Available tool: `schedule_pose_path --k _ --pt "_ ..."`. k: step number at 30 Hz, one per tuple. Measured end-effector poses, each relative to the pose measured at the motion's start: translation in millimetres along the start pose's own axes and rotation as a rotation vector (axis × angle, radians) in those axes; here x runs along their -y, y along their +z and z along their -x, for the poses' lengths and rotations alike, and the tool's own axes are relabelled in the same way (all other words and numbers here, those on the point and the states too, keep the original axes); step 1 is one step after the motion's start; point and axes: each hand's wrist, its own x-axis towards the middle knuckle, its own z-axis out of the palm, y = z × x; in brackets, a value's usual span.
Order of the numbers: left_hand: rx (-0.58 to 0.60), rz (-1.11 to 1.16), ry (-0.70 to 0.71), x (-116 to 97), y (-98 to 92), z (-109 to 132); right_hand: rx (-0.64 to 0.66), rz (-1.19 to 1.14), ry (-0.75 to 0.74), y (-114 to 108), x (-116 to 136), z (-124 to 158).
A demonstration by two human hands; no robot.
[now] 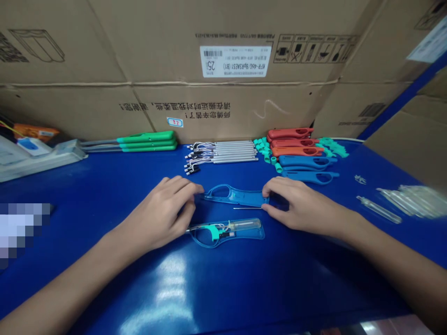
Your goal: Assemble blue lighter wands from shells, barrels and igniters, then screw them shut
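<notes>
Midway across the counter [296, 274], a blue shell [240, 197] has its right end pinched, partly hidden, in the right grip [298, 202]; I cannot tell whether the curled left grip [171, 204] holds its tip. Room lies between a filled shell [244, 235] and the near edge.

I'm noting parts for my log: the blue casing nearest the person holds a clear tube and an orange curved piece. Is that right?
Not quite: the curved piece is turquoise, not orange, as the head view shows. The blue casing nearest the person does hold a clear tube.
</notes>
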Motion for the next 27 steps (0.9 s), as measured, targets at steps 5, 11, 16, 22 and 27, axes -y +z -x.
schedule_pose_path --k 5,11,16,22,27 --pt "0.016 0.012 -0.057 2.0 -0.8 -1.0 -0.167 -0.050 -0.074 4.6 -0.8 -1.7" --pt "0.110 0.079 -0.079 0.1 0.6 -1.3 -0.430 -0.108 -0.179 5.2 10.8 0.7" --pt "0.021 0.148 -0.092 7.8 -0.6 -1.4 -0.476 -0.126 -0.218 3.5 15.9 3.2" --pt "-0.183 0.311 -0.178 6.5 -1.2 -2.2 -0.494 -0.121 -0.244 1.4 13.9 4.9" --pt "-0.320 0.370 -0.243 8.7 -3.7 -3.7 -0.531 -0.114 -0.291 2.2 10.4 3.3"
